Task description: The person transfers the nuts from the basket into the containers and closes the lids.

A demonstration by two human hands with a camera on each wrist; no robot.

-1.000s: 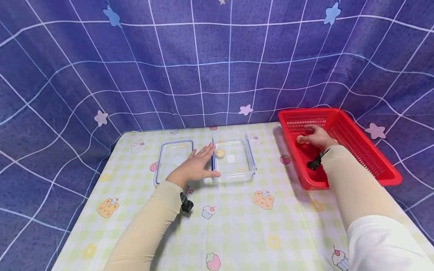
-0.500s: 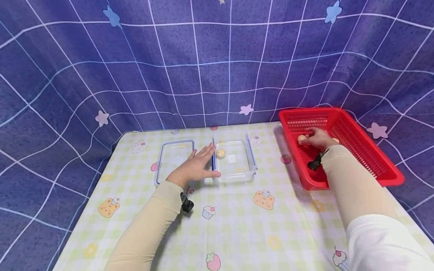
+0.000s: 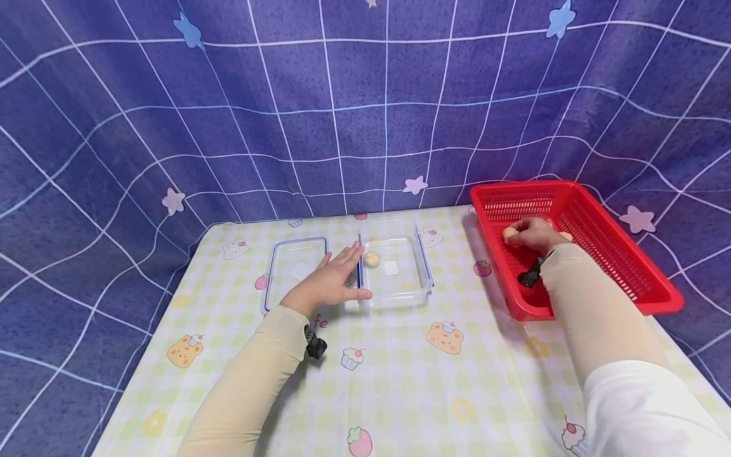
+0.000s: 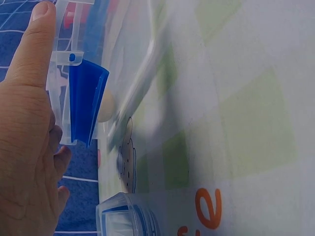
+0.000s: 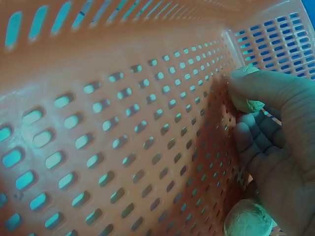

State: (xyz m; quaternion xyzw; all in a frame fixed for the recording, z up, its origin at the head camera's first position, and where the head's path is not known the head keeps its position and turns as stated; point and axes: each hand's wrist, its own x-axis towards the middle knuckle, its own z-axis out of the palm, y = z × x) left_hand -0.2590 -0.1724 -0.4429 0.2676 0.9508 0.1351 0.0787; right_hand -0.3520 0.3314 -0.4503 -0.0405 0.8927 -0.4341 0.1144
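1. Nearest, the left hand (image 3: 328, 279) has its fingers stretched out and spread, gripping nothing; its thumb lies along the left side of the clear container (image 3: 400, 297), so this is the hand closer to the container.
2. Under and behind that hand, the clear lid (image 3: 293, 266) lies flat on the tabletop (image 3: 400, 393), left of the container, its long axis appearing to run front to back.
3. The container stands open-topped; one pale ball (image 3: 372, 258) rests inside, by its left wall.
4. Farther off and to the right, the right hand (image 3: 537, 236) reaches into the red basket (image 3: 594, 244). Its grip pinches a round piece (image 3: 509, 235) between thumb and fingers, towards the basket's left wall; whether the piece touches the floor cannot be told.
5. The relation that seems to matter: the container lies leftward and slightly nearer from this grip, with the basket's left wall between.
6. The piece looks nearly round, showing no clear long axis or pointing direction.
7. Another ball (image 5: 248, 219) lies beneath the right hand, inside the basket.
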